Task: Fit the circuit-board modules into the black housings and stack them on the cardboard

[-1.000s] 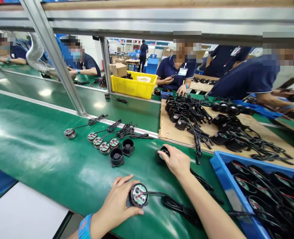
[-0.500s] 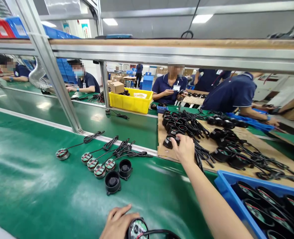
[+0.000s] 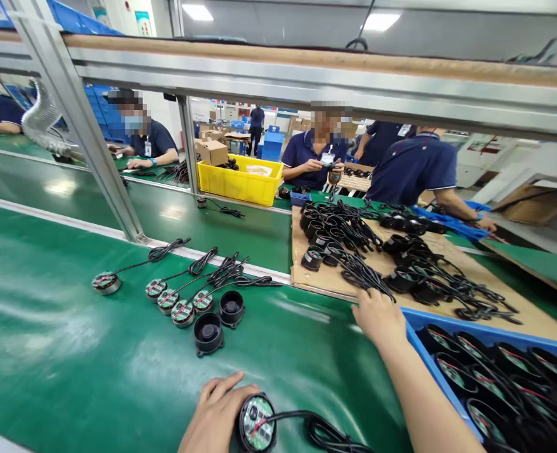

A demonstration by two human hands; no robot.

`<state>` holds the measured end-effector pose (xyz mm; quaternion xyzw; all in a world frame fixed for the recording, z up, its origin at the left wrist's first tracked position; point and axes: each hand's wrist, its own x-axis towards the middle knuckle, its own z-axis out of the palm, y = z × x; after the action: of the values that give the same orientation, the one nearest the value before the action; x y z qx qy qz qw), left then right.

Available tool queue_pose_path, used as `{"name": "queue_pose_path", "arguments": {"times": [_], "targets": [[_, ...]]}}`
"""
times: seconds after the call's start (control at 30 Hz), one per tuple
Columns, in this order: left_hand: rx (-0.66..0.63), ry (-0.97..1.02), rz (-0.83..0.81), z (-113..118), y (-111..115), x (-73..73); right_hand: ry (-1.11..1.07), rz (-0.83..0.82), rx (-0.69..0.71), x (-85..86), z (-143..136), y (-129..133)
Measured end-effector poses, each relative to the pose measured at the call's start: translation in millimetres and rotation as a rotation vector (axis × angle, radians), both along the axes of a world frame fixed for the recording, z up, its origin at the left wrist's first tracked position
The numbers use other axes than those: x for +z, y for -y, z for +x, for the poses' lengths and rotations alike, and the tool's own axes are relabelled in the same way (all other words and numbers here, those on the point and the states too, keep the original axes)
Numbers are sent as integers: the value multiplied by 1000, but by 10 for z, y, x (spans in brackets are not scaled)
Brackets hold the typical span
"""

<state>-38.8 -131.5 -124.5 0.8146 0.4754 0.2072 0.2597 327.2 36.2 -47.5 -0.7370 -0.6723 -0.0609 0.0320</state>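
My left hand is closed around the side of a black round housing at the bottom of the view. Inside that housing a green circuit board with red wires faces up, and its black coiled cable trails right over the green mat. My right hand is at the near edge of the cardboard sheet, thumb apart and fingers by the ends of a bundle of black cables; its fingertips are partly hidden. Two black housings without boards stand ahead of my left hand, beside several round circuit-board units with cables.
At right, a blue bin holds several housings with boards. Rows of wired housings cover parts of the cardboard. A metal post and an overhead beam cross the view. Beyond are a yellow bin and several people.
My right hand has drawn back from a housing on the cardboard to the cardboard's near edge. My left hand keeps its housing. The camera view has shifted slightly.
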Motion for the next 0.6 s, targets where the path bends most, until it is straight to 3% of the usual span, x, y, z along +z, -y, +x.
{"name": "queue_pose_path", "arguments": {"times": [0.07,0.17,0.23,0.3,0.47,0.6], "targets": [[-5,31,-43,17,24,42,-66,-19,194,30,-219,217],[64,105,-89,58,105,185,-295,2,548,8,-593,788],[135,162,-80,89,139,331,-538,189,789,-33,-775,1188],[171,211,-34,113,121,468,-601,301,878,-116,-871,1471],[141,171,-10,108,-56,569,-439,201,733,-462,-832,1615],[48,126,-22,92,-138,605,-508,304,403,-462,-704,1671]]}}
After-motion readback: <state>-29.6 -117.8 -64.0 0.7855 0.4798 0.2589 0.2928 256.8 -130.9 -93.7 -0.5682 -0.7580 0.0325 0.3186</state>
